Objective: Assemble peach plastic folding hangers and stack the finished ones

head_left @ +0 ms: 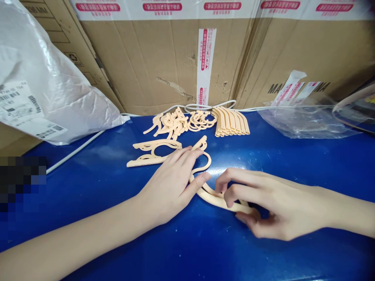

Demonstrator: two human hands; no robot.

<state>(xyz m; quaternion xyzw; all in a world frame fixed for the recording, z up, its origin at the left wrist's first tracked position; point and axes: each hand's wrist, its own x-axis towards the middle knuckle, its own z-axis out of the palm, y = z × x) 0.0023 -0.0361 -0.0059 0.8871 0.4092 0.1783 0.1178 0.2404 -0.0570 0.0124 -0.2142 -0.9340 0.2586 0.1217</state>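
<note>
A cream plastic folding hanger (pixel 215 200) lies on the blue tabletop between my hands. My left hand (pixel 175 175) rests over its left part, palm down, with the thumb near the base of the curved hook (pixel 208 160) and the fingers reaching across the piece behind it. My right hand (pixel 263 203) grips the hanger's right arm, with bent fingers above and the thumb below. Another cream hanger (pixel 146 161) lies just left of my left fingers, partly covered by them.
Behind are a pile of small cream hanger parts (pixel 175 123), loose hooks (pixel 202 120) and a row of curved arms (pixel 233 121). A white cable (pixel 76 151) runs along the back. Cardboard boxes (pixel 158 58), a silvery mailing bag (pixel 52 78) and clear plastic (pixel 310 123) border the table.
</note>
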